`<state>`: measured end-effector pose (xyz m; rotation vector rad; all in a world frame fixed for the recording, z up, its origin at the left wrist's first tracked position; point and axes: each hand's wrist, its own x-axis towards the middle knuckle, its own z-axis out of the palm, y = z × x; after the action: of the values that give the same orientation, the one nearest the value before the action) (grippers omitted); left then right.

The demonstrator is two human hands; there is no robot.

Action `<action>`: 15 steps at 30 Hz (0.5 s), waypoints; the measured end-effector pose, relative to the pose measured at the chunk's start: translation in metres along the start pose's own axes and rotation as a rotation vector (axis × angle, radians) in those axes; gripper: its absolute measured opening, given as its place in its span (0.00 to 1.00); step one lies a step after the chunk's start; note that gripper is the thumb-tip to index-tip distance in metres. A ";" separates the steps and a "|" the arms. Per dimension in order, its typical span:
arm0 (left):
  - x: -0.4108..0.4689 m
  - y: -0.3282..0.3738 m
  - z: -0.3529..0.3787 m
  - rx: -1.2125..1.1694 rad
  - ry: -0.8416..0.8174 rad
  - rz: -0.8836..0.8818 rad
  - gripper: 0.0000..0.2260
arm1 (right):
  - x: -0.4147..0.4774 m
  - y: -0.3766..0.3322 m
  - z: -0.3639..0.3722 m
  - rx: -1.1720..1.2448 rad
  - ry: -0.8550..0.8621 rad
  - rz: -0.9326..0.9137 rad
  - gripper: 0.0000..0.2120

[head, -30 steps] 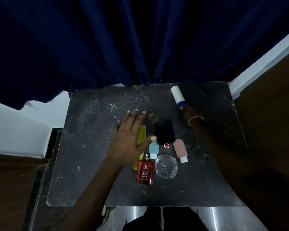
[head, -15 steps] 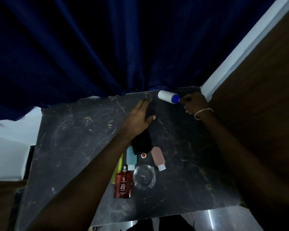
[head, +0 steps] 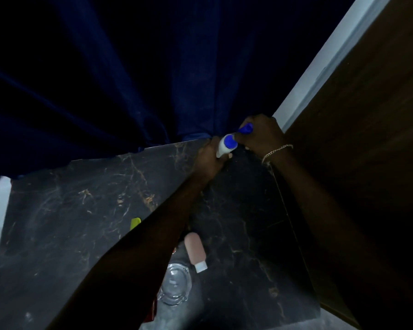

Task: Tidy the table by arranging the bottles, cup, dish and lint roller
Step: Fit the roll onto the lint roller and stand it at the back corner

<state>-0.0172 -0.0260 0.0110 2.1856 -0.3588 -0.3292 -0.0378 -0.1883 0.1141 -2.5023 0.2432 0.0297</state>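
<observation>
While lint roller [head: 224,146] is gripped at far right corner of tabletop [head: 81,222], left hand [head: 208,160] on roll, right hand [head: 262,136] on handle, flat set-down is advised.

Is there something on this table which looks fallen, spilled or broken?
The pink bottle lies flat on its side on the table, next to the glass dish. No spill or damage shows. The left hand and right hand hold the lint roller at the far edge.
</observation>
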 end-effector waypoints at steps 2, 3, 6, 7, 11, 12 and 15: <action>0.011 -0.004 0.009 -0.017 -0.008 -0.042 0.23 | 0.013 0.004 0.004 0.038 0.018 -0.022 0.11; 0.015 -0.006 0.013 -0.015 -0.010 -0.040 0.23 | 0.018 0.004 0.007 0.044 0.024 -0.043 0.15; 0.029 -0.013 0.023 -0.019 -0.006 -0.054 0.20 | 0.031 0.007 0.016 0.043 0.032 -0.084 0.20; 0.033 -0.015 0.026 -0.020 -0.007 -0.068 0.19 | 0.034 0.009 0.020 0.027 0.028 -0.092 0.18; 0.044 -0.025 0.035 -0.026 -0.028 -0.143 0.17 | 0.045 0.019 0.038 -0.089 0.010 -0.115 0.10; 0.046 -0.028 0.037 -0.011 -0.025 -0.151 0.16 | 0.046 0.021 0.042 -0.115 0.012 -0.125 0.10; 0.047 -0.036 0.039 0.036 -0.028 -0.165 0.14 | 0.047 0.021 0.052 -0.154 0.026 -0.147 0.12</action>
<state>0.0168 -0.0514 -0.0455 2.2536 -0.2010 -0.4478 0.0061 -0.1824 0.0566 -2.6683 0.0687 -0.0459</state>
